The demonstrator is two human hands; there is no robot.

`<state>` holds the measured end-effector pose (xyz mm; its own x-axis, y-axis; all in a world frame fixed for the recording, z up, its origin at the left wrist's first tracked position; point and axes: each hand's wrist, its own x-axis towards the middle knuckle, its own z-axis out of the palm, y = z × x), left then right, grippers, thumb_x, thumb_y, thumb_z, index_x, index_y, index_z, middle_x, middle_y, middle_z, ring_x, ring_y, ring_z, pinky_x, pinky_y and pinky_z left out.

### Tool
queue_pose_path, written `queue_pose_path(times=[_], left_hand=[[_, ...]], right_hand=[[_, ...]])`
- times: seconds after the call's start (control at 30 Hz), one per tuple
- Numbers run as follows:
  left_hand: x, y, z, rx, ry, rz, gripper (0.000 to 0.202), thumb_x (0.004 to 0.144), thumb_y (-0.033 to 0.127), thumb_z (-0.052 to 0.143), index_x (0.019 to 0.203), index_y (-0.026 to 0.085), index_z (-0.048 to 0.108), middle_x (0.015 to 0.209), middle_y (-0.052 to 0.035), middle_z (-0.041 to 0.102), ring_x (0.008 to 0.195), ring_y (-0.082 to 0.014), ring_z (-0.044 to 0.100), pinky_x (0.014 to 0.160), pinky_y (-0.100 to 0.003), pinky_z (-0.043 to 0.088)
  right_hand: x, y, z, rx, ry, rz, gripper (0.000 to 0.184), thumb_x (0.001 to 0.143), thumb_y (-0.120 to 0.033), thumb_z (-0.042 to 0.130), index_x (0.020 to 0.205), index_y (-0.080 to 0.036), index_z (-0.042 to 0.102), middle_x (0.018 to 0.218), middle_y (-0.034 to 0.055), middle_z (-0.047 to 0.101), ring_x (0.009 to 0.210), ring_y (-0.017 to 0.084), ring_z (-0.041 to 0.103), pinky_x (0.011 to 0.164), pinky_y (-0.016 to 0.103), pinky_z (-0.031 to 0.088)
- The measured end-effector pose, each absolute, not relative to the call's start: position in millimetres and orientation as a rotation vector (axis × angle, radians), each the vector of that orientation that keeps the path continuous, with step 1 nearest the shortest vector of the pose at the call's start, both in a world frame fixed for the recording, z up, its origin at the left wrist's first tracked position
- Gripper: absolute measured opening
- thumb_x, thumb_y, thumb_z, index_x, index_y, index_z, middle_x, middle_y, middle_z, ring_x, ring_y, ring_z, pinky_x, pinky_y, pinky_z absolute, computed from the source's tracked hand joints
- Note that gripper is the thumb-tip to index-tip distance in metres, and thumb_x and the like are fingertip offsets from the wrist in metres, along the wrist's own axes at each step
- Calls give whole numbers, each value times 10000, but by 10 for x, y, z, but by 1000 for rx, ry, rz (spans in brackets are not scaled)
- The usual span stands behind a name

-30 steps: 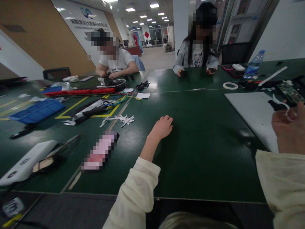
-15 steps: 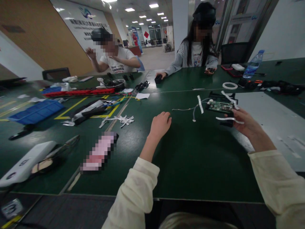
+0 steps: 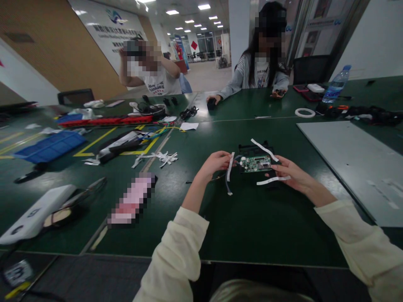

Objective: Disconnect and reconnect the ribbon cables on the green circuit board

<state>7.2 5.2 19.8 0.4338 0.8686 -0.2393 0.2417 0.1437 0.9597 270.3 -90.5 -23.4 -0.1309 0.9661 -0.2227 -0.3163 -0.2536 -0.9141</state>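
My right hand (image 3: 291,174) grips the right end of a green circuit board (image 3: 256,164) set in a black plastic frame (image 3: 252,147), held above the table. White tape strips (image 3: 263,149) stick out from its upper and lower sides. My left hand (image 3: 217,164) is at the board's left end, fingers closed in a pinch on the thin cable there. Another white tape strip (image 3: 231,167) hangs at those fingertips and partly covers them. Below it dangles the cable (image 3: 227,184) with a small connector at its end.
On my left lie a phone (image 3: 134,199), a white device (image 3: 37,214), cut white strips (image 3: 166,157) and a blue tray (image 3: 50,145). A grey panel (image 3: 349,167) lies on the right, near a tape roll (image 3: 304,113) and a bottle (image 3: 336,86). Two people sit across the table.
My right hand has brought the board left and toward me. My left hand has moved slightly right and closed on the cable. Across the table, one person has raised both hands to their headset.
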Motion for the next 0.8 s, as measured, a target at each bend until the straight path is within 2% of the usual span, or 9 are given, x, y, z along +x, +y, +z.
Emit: queue_pose_path(times=[0.13,0.3,0.47,0.57,0.7,0.8], left_hand=[[48,93,155,1421,1103,662,201,704,213,686,882,142,624,777,-67,708,695,-152,664,651,-263,501],[26,184,11,1536,1145,724,110,706,225,670,770,142,636,701,-58,701,612,-139,636,584,-252,473],[24,192,15,1600,1154,806,94,694,231,665,707,151,619,765,-61,714,737,-167,661,654,-269,483],[35,141,101,1557,1134,855,129,703,265,673,731,151,618,818,-67,717,778,-172,663,673,-271,482],[65,72,203,1391,1053,910,234,697,328,708,814,148,614,871,-76,714,745,-157,666,696,-287,498],[93,41,235,1343,991,923,266,701,360,713,845,148,638,903,-82,712,783,-151,661,726,-283,501]], right_hand=[[2709,-901,-252,-1068,-888,1601,477,702,-279,744,1140,-278,556,1092,13,656,829,142,673,730,260,542],[2720,-889,-288,-1111,-978,1620,528,713,-309,730,1198,-273,523,1046,30,661,853,171,672,714,283,544],[2737,-903,-289,-1140,-1021,1637,540,706,-282,733,1210,-262,540,958,30,672,837,176,673,701,286,546],[2768,-894,-312,-1229,-1069,1600,512,704,-287,737,1188,-242,575,908,41,686,810,183,672,662,284,549],[2811,-862,-368,-1499,-1178,1293,484,717,-389,719,1153,-207,617,890,69,704,770,202,670,640,315,554],[2839,-872,-354,-1739,-1335,857,583,785,-492,617,1272,-180,544,841,84,708,758,237,671,701,387,543]])
